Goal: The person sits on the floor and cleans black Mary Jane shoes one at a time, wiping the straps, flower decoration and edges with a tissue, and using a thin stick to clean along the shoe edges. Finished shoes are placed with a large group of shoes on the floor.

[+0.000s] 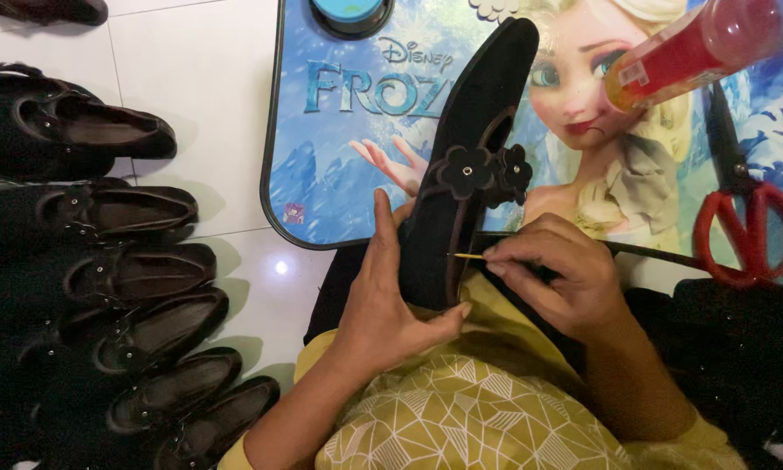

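My left hand grips a black flat shoe from below, at its heel end, toe pointing away over the table. Two black fabric flowers sit on the shoe's strap. My right hand pinches a thin yellow stick whose tip touches the edge of the shoe's opening. A thin black strap runs from behind my right hand to the right.
A small low table with a blue cartoon picture lies ahead. Red-handled scissors lie on its right side, a red bottle hangs over it, a blue round lid at the top. Several black shoes line the white floor at left.
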A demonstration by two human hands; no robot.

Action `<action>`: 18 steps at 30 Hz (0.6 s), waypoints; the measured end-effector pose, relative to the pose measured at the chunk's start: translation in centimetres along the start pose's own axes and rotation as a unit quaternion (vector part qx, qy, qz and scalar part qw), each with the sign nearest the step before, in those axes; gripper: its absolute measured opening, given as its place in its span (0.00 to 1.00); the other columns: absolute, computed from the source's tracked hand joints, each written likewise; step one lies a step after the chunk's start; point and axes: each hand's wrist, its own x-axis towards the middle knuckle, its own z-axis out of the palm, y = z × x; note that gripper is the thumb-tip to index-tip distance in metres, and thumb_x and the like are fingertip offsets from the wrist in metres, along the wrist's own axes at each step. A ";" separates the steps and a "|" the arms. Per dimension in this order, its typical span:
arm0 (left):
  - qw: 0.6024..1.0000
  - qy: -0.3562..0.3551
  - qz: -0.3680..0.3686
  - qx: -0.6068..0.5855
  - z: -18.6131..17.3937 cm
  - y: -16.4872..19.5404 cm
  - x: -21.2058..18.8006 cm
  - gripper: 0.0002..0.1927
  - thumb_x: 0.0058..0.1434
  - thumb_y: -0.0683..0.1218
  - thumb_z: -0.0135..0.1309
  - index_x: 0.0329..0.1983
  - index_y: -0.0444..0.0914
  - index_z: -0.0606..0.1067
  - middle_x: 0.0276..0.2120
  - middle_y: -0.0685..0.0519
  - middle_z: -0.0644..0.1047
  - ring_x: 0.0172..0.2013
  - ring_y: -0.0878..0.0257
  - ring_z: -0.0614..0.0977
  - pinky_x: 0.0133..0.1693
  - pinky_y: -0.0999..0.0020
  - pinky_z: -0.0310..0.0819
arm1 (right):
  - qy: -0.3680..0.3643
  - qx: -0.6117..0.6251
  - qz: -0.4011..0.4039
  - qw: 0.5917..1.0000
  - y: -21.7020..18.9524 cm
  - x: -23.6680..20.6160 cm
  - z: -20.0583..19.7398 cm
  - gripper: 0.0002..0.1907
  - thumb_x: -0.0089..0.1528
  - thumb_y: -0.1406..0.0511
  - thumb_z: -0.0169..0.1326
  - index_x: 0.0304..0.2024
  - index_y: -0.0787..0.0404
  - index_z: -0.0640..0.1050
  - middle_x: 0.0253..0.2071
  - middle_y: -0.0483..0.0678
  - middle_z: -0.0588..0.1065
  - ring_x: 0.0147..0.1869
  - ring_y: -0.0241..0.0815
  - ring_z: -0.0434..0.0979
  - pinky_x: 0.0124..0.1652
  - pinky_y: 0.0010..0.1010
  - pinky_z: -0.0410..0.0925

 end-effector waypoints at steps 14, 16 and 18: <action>1.000 0.004 0.019 0.004 -0.1 0.1 0.0 0.73 0.47 0.50 0.73 0.78 0.30 0.29 0.71 0.33 0.63 0.69 0.39 0.69 0.68 0.54 0.65 | -0.052 0.067 0.103 0.991 1.6 -1.0 0.3 0.07 0.68 0.69 0.51 0.45 0.66 0.78 0.38 0.47 0.79 0.41 0.35 0.80 0.42 0.26 0.70; 1.000 0.005 0.019 0.002 0.0 0.1 0.0 0.73 0.47 0.49 0.72 0.79 0.31 0.30 0.71 0.33 0.63 0.69 0.40 0.70 0.68 0.55 0.65 | -0.067 0.083 0.124 0.986 2.2 -1.3 0.4 0.08 0.70 0.68 0.49 0.45 0.65 0.78 0.38 0.45 0.79 0.42 0.34 0.79 0.44 0.25 0.70; 1.000 0.006 0.019 -0.001 0.0 0.2 0.0 0.73 0.46 0.49 0.72 0.79 0.31 0.30 0.71 0.34 0.64 0.69 0.40 0.70 0.67 0.55 0.66 | -0.067 0.133 0.188 0.971 2.6 -1.8 0.7 0.08 0.71 0.68 0.48 0.47 0.64 0.78 0.37 0.43 0.77 0.38 0.32 0.73 0.40 0.23 0.67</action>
